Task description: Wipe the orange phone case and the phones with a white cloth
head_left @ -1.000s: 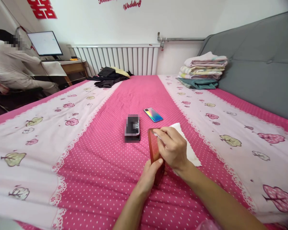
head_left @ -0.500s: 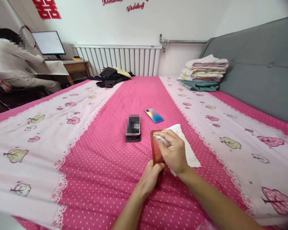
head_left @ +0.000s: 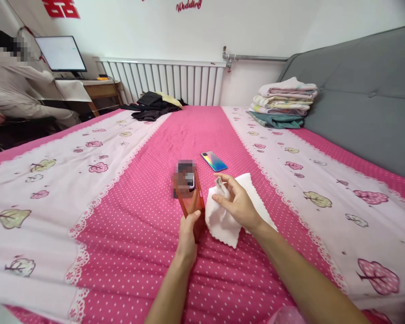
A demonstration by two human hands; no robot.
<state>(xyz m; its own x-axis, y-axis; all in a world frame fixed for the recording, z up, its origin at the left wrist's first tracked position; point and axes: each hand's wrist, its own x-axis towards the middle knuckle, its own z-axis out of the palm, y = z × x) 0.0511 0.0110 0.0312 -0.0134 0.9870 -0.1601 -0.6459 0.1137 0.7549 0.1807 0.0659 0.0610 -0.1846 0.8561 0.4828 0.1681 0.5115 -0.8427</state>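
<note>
1. holding the translucent orange-red case [head_left: 188, 205] is the left hand [head_left: 188, 234], clamped on its lower part with the thumb laid across the near face; the case looks raised off the pink bedspread [head_left: 148, 202], in front of the person.
2. pinching, loosely it seems, is the right hand [head_left: 241, 204], with the white cloth [head_left: 224, 225] bunched between thumb and fingers and its scalloped edge draping down to the bed. the two hands are apart. more white fabric lies beyond the right wrist; i cannot tell whether it is the same piece.
3. judging by its thin, see-through wall, the case should be light, fairly flexible and hard to break, though its smooth face may slip. the long side edges near the lower end look like the best hold, leaving the broad face free.
4. reckoning on the cloth: light, limp and grippy, best taken by a gathered fold, since it has no stiffness to push with.
5. pointing away from the person and a little leftward, the case's far end overlaps in view a dark, blurred object [head_left: 186, 167]; i cannot tell if they touch. the long axis runs from the left palm forward, and the case looks tilted.
6. lying flat beyond both hands is the phone [head_left: 214, 161], its long axis slanting from far left to near right.
</note>
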